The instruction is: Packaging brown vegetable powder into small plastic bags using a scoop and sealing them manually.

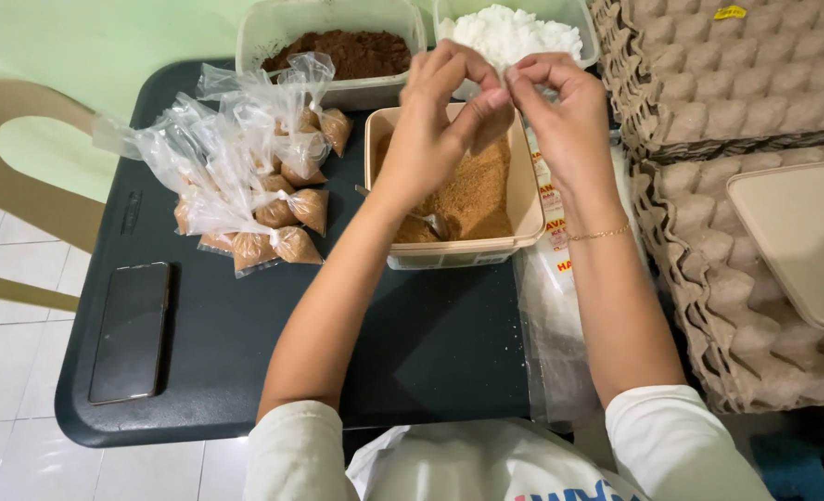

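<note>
Fingers of both hands pinched a thin clear bag above the sugar tub; a slipping pinch could have dropped it in.

Both hands, left hand and right hand, raised, fingers seemingly pinched together.

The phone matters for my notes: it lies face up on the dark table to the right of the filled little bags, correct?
Not quite. The head view shows the phone lying face up on the dark table, but left of the filled little bags, not right.
</note>
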